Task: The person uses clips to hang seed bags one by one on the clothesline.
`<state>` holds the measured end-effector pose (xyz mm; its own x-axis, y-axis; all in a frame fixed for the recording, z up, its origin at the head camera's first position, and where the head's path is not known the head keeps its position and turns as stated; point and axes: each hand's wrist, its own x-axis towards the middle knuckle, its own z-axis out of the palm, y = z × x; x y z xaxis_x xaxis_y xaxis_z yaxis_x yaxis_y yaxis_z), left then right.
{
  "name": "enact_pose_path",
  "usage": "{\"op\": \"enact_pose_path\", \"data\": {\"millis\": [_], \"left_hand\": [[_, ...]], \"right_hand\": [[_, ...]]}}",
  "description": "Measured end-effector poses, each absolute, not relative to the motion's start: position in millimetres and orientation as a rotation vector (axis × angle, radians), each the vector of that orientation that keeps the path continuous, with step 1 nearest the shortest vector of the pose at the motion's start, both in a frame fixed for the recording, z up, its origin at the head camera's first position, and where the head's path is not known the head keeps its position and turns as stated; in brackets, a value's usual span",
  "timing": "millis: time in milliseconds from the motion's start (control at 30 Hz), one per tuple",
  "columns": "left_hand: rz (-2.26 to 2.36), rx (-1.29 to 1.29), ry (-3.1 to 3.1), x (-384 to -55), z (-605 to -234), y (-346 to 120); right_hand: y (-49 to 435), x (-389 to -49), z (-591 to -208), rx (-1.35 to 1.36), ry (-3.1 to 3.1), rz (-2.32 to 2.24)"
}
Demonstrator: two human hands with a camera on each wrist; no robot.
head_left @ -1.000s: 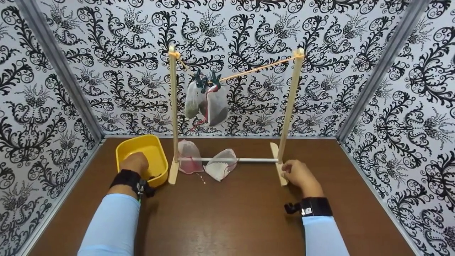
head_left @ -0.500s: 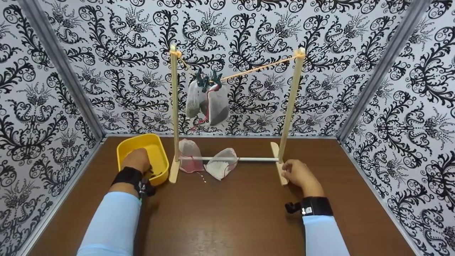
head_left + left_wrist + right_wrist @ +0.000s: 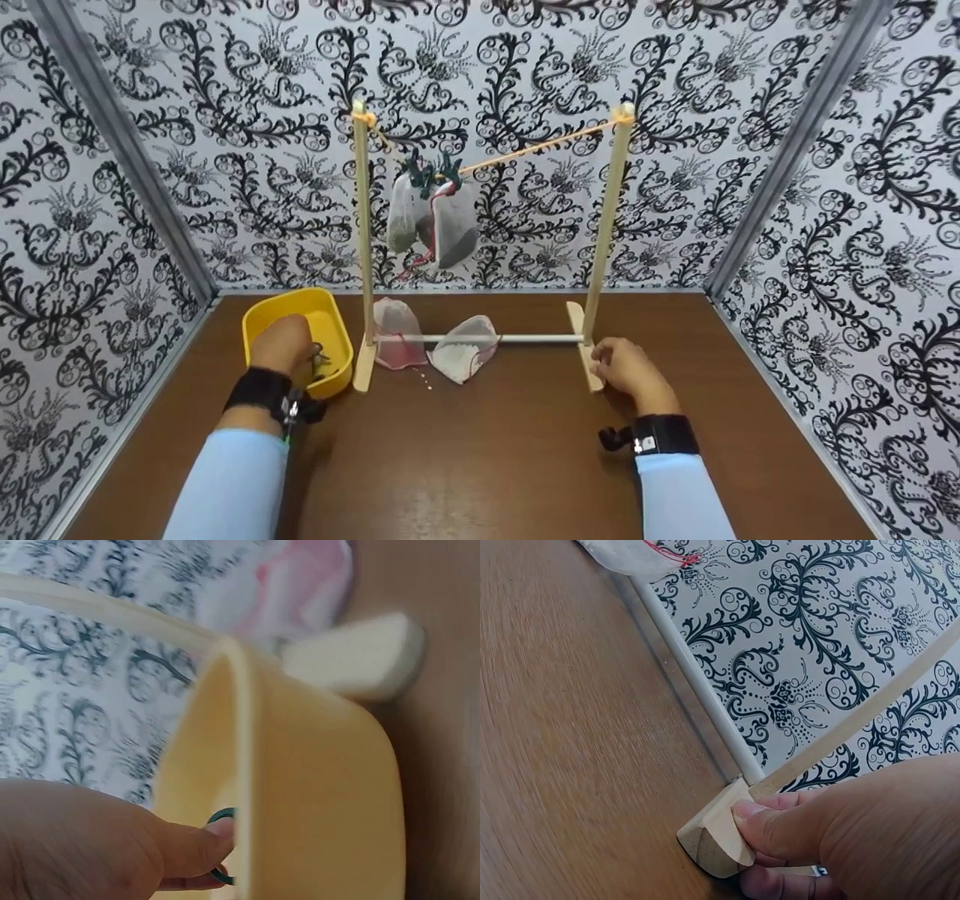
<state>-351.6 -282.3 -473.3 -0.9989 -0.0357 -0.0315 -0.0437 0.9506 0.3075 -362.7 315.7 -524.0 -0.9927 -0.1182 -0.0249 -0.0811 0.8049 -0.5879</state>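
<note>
My left hand (image 3: pixel 281 343) reaches down into a yellow plastic box (image 3: pixel 341 322) at the left. In the left wrist view its thumb and fingertip pinch a dark green clip (image 3: pixel 220 815), partly hidden by the box wall. Other small dark clips (image 3: pixel 320 358) lie in the box beside the hand. My right hand (image 3: pixel 631 371) holds the right wooden foot (image 3: pixel 718 832) of a rack, thumb on top and fingers at its side. From the rack's orange string (image 3: pixel 540 144), green clips (image 3: pixel 448 166) hold up white mesh pouches (image 3: pixel 455 225) with dark or greenish contents.
Under the rack's white crossbar (image 3: pixel 540 339) lie a pouch with pink contents (image 3: pixel 399 352) and a pouch with white grains (image 3: pixel 457 360). A few grains (image 3: pixel 426 381) are scattered on the brown table (image 3: pixel 465 457). Patterned walls (image 3: pixel 525 75) enclose the back and sides.
My left hand has shifted slightly within the yellow box, and more of the clips there now show. My right hand stays on the foot of the rack.
</note>
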Motion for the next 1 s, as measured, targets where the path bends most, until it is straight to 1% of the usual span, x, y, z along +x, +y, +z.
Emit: {"op": "enact_pose_path", "data": {"millis": [167, 267, 367, 467, 633, 800, 1000], "left_hand": [[0.809, -0.324, 3.112, -348.6, -471.5, -274.0], [0.978, -0.442, 3.191, -344.4, -458.7, -256.6], [1.129, -0.478, 3.269, -336.0, -445.1, -232.0], [1.383, -0.391, 3.281, -329.9, -440.1, -203.7], [1.767, -0.111, 3.166, -331.9, -445.2, -153.2], [1.818, 0.033, 3.105, -330.4, -449.2, -115.2], [1.827, 0.163, 3.118, -316.7, -450.0, -95.4]], "right_hand": [[315.5, -360.8, -527.0, -0.196, 2.948, -0.938], [315.7, -361.4, -525.8, -0.204, 2.972, -0.936], [315.2, -362.1, -526.0, -0.216, 2.977, -0.932], [313.6, -361.7, -525.9, -0.216, 2.968, -0.934], [318.3, -362.1, -522.2, -0.191, 2.950, -0.944], [323.7, -362.9, -521.4, -0.189, 2.954, -0.964], [318.6, -363.5, -523.4, -0.223, 2.938, -0.954]]}}
